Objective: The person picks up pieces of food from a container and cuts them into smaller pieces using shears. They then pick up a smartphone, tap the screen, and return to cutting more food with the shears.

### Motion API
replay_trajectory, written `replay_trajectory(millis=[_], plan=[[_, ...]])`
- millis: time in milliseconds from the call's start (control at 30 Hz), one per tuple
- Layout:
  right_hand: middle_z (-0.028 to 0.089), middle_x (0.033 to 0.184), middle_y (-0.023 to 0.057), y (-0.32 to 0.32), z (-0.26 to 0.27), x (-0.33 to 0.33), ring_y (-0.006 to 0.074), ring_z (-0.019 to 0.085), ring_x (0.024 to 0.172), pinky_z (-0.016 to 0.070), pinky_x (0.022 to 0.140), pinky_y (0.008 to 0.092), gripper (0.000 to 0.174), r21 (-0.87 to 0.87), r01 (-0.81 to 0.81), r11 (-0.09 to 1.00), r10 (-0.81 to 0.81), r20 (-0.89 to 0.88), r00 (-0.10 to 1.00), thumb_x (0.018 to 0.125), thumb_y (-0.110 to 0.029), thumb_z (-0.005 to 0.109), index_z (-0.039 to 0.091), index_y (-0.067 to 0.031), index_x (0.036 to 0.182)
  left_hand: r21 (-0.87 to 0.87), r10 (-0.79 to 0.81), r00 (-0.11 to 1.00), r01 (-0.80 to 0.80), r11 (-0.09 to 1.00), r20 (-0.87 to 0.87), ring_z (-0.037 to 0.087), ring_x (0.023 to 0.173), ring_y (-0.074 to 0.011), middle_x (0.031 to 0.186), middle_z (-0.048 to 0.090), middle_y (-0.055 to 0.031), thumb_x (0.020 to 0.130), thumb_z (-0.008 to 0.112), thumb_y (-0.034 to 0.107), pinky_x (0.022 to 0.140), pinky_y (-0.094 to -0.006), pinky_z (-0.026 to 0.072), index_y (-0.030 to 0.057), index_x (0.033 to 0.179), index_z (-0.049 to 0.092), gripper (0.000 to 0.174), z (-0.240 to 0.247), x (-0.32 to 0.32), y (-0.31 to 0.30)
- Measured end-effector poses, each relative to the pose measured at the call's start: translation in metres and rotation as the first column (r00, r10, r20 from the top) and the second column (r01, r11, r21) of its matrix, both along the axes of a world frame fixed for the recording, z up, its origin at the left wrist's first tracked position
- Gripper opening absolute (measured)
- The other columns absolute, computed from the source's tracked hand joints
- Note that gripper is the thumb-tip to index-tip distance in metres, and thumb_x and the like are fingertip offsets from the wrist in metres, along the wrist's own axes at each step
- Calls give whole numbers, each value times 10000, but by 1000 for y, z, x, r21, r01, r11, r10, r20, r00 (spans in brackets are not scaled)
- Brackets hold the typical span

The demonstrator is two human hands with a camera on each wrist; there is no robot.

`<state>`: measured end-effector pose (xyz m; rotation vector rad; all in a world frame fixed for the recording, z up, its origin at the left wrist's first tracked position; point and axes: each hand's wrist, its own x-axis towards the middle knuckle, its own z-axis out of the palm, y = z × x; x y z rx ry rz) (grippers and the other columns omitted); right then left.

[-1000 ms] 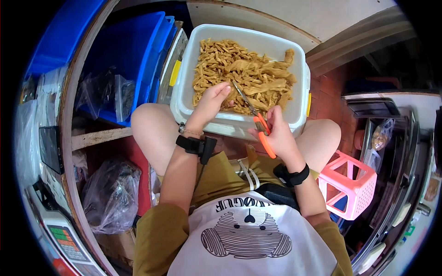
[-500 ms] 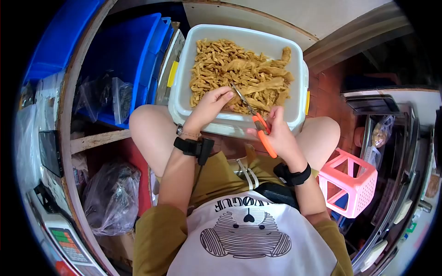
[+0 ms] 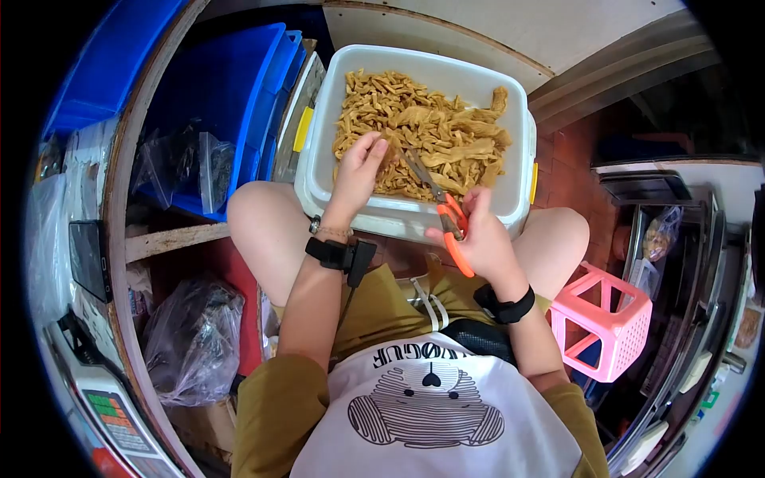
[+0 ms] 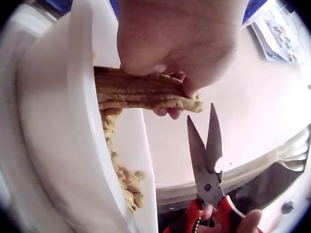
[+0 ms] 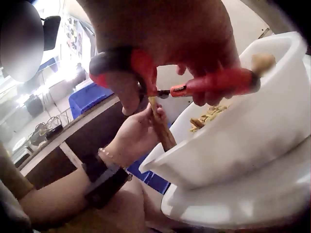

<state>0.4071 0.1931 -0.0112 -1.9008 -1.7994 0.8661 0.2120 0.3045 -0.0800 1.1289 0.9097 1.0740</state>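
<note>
My left hand [image 3: 357, 171] pinches a wrinkled brown strip [image 4: 136, 90] that looks like bean curd skin. One end of it pokes out past the fingertips. With my right hand [image 3: 484, 235] I grip orange-handled scissors [image 3: 443, 203]. Their blades [image 4: 206, 145] are parted, tips just short of the strip's end in the left wrist view. Both hands are over the near side of a white tub [image 3: 323, 151]. Short cut pieces [image 3: 366, 99] fill its left part, and longer uncut strips [image 3: 470, 135] lie on the right.
Blue bins [image 3: 263, 103] stand on a wooden shelf to the left, above a clear plastic bag [image 3: 195, 338]. A pink stool [image 3: 610, 323] is beside the right knee. Racks [image 3: 677, 263] line the right, and a board [image 3: 478, 32] stands behind the tub.
My left hand has moved up and slightly away from the scissors, and the strip shows more at its fingertips. The scissor blades have spread apart; the right hand has hardly moved.
</note>
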Motion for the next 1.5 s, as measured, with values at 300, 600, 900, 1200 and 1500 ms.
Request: replay_trajectory(millis=[300, 600, 900, 1200, 1500], plan=[[526, 786, 148, 1, -3, -8, 235, 531, 658, 463, 622, 333, 702, -87, 32, 996, -40, -90, 995, 716, -377, 782, 288, -23, 1067, 20, -84, 995, 85, 996, -56, 537, 856, -72, 911, 580, -16, 973, 487, 199, 777, -230, 444, -35, 1067, 532, 256, 3, 8, -9], [541, 867, 169, 2, -4, -6, 223, 522, 713, 468, 678, 327, 648, -86, 17, 996, -32, -176, 984, 764, -354, 748, 284, -22, 1074, 21, -156, 988, 157, 987, -16, 520, 885, -75, 919, 578, -17, 975, 481, 216, 795, -229, 427, -36, 1103, 520, 286, -6, 9, -8], [552, 871, 186, 0, -2, -4, 258, 561, 728, 476, 689, 344, 689, -122, -17, 992, 8, -72, 997, 765, -422, 726, 288, -12, 1105, 29, -174, 984, 173, 984, 27, 527, 809, -71, 889, 571, -4, 976, 474, 196, 742, -232, 442, -30, 1042, 534, 243, -6, 9, -8], [544, 859, 178, 1, -5, -5, 251, 555, 713, 471, 673, 341, 684, -127, -27, 992, 16, -83, 996, 778, -417, 716, 277, -7, 1105, -60, -287, 953, 282, 957, -93, 532, 795, -74, 856, 550, 9, 988, 447, 225, 718, -232, 445, 4, 935, 543, 246, 10, 1, -10], [560, 718, 213, -1, -12, -14, 397, 585, 664, 458, 605, 406, 654, -65, 14, 998, -27, -192, 981, 751, -438, 733, 320, -12, 1026, -56, -249, 968, 247, 967, -19, 501, 748, -52, 817, 529, 16, 986, 449, 229, 677, -243, 499, -17, 906, 555, 280, -3, 1, -8]])
